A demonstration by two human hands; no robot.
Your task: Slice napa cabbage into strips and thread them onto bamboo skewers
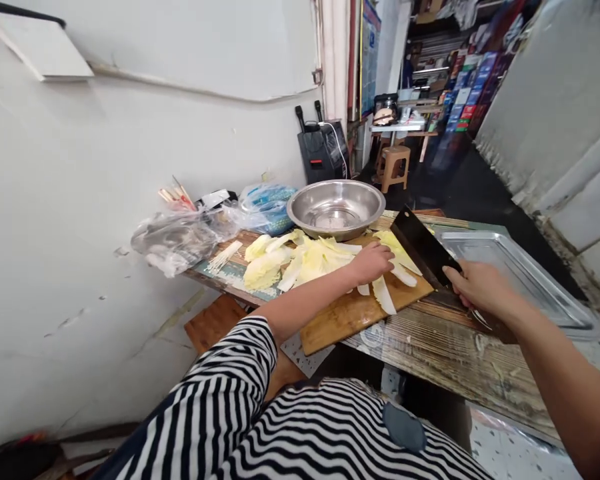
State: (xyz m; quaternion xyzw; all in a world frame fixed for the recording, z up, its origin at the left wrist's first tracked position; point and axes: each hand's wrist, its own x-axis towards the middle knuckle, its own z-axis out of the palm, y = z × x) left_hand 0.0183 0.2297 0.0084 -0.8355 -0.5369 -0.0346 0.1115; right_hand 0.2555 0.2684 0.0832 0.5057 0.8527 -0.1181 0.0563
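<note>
My right hand point(483, 287) is closed round the handle of a dark, broad-bladed cleaver point(420, 247), its blade slanting up and left over the right end of the wooden cutting board point(345, 323). Over the board, my left hand point(373, 262) is closed with bent fingers among pale yellow napa cabbage leaves point(317, 260); whatever lies under the fingertips is hidden. A cut cabbage piece point(384, 297) with a white stem lies near the board's front edge. Right behind the leaves stands a wide steel basin point(336, 207), with no food visible in it.
A metal tray point(510, 273) lies at the right of the wooden table point(460, 347). Enoki mushrooms point(225, 257), plastic bags point(175, 237) and a blue bagged bundle point(269, 207) sit at the left by the wall. A black speaker point(323, 150) stands behind the basin.
</note>
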